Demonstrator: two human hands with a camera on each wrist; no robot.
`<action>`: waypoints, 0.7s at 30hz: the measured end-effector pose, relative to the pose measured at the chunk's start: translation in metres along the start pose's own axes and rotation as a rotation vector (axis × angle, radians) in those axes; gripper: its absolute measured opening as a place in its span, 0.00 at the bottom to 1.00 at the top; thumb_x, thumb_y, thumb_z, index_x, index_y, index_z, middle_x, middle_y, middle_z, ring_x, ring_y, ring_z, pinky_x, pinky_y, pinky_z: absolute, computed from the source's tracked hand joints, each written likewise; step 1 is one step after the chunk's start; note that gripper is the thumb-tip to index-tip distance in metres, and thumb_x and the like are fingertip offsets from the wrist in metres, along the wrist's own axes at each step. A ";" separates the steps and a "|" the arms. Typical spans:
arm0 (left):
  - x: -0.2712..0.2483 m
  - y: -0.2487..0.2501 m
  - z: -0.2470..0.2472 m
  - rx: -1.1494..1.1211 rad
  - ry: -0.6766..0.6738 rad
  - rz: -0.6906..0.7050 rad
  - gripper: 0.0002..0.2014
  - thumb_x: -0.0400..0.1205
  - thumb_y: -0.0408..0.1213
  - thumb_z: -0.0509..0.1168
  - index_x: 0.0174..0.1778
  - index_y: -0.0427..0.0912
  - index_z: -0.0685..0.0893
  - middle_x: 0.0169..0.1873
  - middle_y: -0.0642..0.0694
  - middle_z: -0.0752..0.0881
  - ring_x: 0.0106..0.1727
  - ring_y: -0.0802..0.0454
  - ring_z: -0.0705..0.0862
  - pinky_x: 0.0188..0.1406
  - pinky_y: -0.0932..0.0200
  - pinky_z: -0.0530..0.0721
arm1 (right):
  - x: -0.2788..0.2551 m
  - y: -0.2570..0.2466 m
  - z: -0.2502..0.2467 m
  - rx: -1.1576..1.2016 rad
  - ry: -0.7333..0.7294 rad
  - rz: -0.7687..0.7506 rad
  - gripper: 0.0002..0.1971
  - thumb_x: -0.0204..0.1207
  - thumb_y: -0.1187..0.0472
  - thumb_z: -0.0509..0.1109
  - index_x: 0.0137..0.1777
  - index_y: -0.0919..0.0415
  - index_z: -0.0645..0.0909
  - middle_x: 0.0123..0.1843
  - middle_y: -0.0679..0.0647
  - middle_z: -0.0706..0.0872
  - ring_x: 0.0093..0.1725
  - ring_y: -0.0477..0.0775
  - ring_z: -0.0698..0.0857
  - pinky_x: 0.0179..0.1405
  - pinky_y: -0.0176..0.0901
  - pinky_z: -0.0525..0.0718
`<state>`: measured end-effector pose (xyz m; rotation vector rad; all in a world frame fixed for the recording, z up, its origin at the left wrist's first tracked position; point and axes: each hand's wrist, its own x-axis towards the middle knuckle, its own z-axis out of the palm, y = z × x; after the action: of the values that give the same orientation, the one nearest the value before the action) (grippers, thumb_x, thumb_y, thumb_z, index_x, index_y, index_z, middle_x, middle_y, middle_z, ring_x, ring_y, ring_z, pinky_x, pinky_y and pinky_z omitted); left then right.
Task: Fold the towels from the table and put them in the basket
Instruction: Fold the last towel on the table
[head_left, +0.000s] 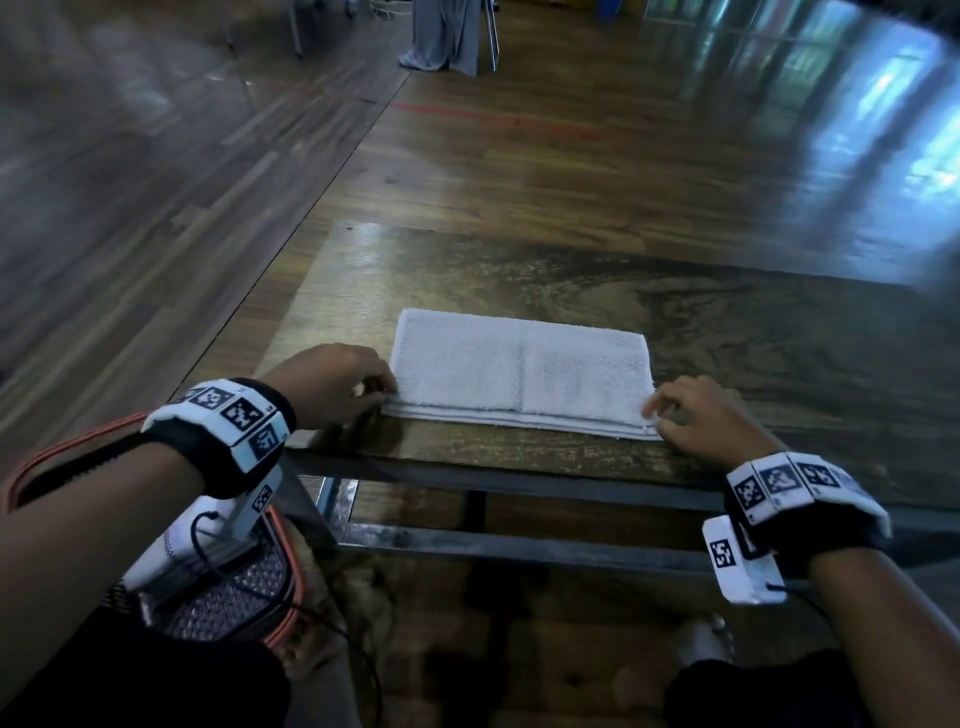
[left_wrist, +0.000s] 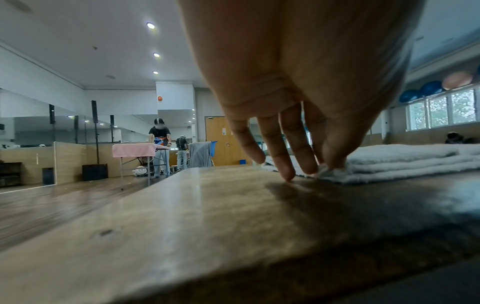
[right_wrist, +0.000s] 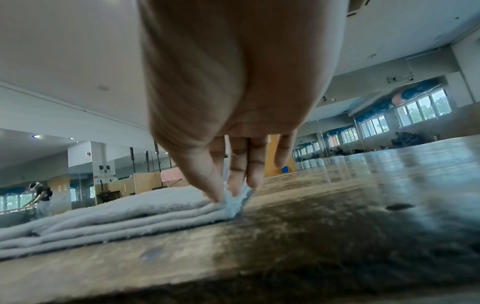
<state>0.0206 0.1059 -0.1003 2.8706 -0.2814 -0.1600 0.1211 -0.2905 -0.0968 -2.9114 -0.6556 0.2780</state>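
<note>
White towel (head_left: 519, 371) lay folded in a flat rectangle on the wooden desk (head_left: 727, 322), near the front edge, several layers stacked at the near side. My left hand (head_left: 332, 384) was at the towel's near-left corner; left wrist cam showed thumb + a finger pinching that corner (left_wrist: 335, 167), another fingertip touching the desk just beside it. My right hand (head_left: 701, 415) was at the near-right corner, thumb + fingers (right_wrist: 207, 181) pinching the edge layers, corner bunched up a bit, pinky held apart. Both hands grasping the towel, wrists low over the desk. Basket (head_left: 228, 592) w/ orange rim sat on the floor to my left, below desk level, mostly hidden by my left forearm + wrist rig; contents can't tell. Bkgd: a person (left_wrist: 159, 148) standing at a pink-covered table (left_wrist: 137, 149) far off.
</note>
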 end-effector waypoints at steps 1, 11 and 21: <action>0.000 0.001 0.001 0.008 0.000 -0.002 0.08 0.79 0.40 0.67 0.53 0.51 0.85 0.50 0.53 0.86 0.48 0.57 0.81 0.51 0.55 0.82 | 0.001 -0.001 0.001 0.003 0.001 -0.004 0.08 0.75 0.62 0.67 0.48 0.48 0.83 0.51 0.48 0.83 0.59 0.53 0.77 0.62 0.54 0.73; -0.006 0.004 -0.006 0.052 0.215 0.067 0.04 0.77 0.39 0.67 0.46 0.47 0.86 0.43 0.52 0.87 0.42 0.54 0.83 0.44 0.55 0.80 | 0.001 0.008 -0.009 0.121 0.212 0.011 0.09 0.69 0.63 0.71 0.35 0.47 0.80 0.41 0.47 0.81 0.47 0.49 0.78 0.61 0.58 0.75; -0.008 0.006 0.002 0.275 0.127 0.119 0.09 0.77 0.51 0.63 0.48 0.54 0.83 0.49 0.55 0.84 0.52 0.55 0.80 0.56 0.56 0.71 | -0.006 0.007 -0.001 0.040 0.011 0.009 0.07 0.72 0.58 0.70 0.37 0.43 0.80 0.45 0.45 0.81 0.48 0.48 0.78 0.59 0.54 0.75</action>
<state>0.0118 0.1010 -0.1001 3.1057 -0.4818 0.0906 0.1190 -0.2994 -0.0963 -2.8767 -0.6289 0.2728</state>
